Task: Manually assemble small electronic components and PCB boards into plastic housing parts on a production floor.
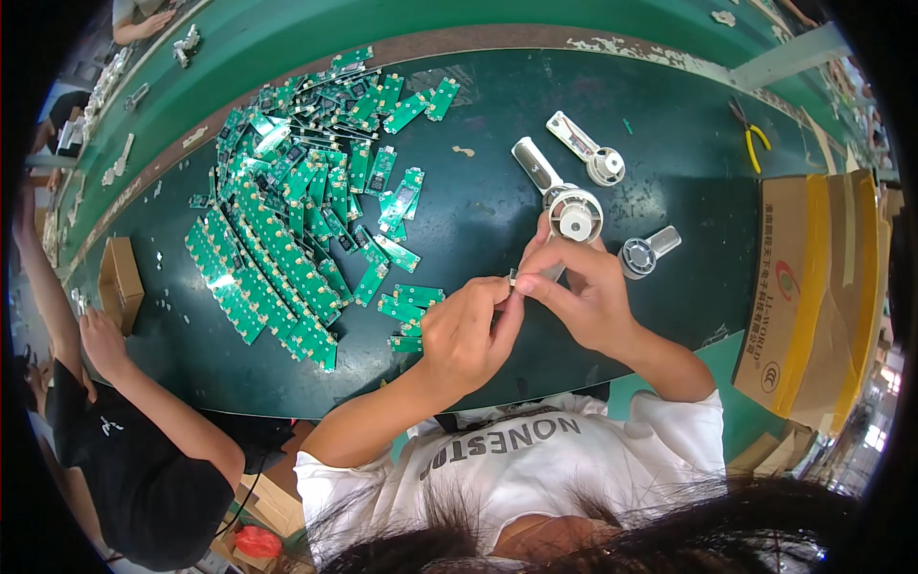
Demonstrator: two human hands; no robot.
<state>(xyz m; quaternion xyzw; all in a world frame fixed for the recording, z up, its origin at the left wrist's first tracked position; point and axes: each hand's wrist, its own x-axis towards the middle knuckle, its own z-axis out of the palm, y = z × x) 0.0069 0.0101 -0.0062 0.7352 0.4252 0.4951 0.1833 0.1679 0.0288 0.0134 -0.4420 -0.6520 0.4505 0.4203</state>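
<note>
My left hand (469, 330) and my right hand (588, 292) meet in front of my chest. The fingertips of both pinch a small dark-and-white part (513, 277), mostly covered by the fingers, so its kind does not show. Just beyond my right hand is the round head of a white handheld fan (577, 220); a grey piece shows under that hand's fingers, and I cannot tell whether they grip it. A grey-and-white handle (536, 165) extends behind the fan head. Left of my hands lies a large heap of green circuit boards (316, 201), with long unsplit panels (258, 268) along its near side.
Another white fan body (588, 153) and a grey fan part (648, 252) lie to the right. Yellow-handled pliers (751, 139) rest at the far right, by a large cardboard box (813, 297). At left stand a small open carton (121, 285) and a co-worker's arm (143, 392).
</note>
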